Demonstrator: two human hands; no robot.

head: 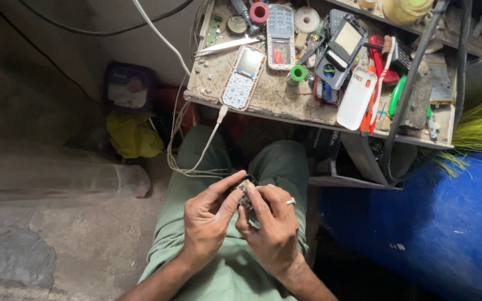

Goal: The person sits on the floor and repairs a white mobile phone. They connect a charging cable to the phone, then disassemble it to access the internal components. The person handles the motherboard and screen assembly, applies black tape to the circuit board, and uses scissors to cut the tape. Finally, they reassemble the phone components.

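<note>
Over my lap, both hands hold a small dark phone with a pale keypad (245, 192). My left hand (210, 220) grips its left side, thumb lying across the keys. My right hand (271, 226), a ring on one finger, clasps the right side with its thumb pressed on the keypad. Most of the phone is hidden by my fingers. I wear green trousers (227, 273).
A worn wooden workbench (277, 100) ahead carries several keypad phones, a white phone cover (357, 97), tweezers (227, 46), a toothbrush, tape rolls and screwdrivers. A white cable (207, 142) dangles from its edge. Yellow cloth (134, 135) lies left; a blue surface (447, 223) is at right.
</note>
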